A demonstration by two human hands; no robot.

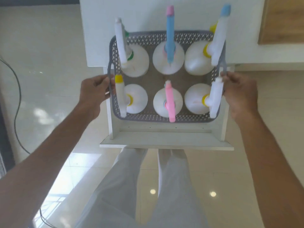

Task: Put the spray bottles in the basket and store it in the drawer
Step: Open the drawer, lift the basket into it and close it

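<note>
A grey perforated basket [164, 118] holds several white spray bottles standing upright in two rows, among them one with a blue sprayer [169, 37] and one with a pink sprayer [170, 102]. The basket hangs over the open white drawer [166, 140], partly above the cabinet top. My left hand [93, 94] grips the basket's left handle. My right hand [241, 94] grips its right handle. Whether the basket touches the drawer floor is not clear.
The white cabinet top [148, 10] lies behind the drawer. A wooden panel [283, 20] stands at the upper right. A black cable [16, 96] runs along the glossy tiled floor at the left. My legs in light trousers stand just below the drawer front.
</note>
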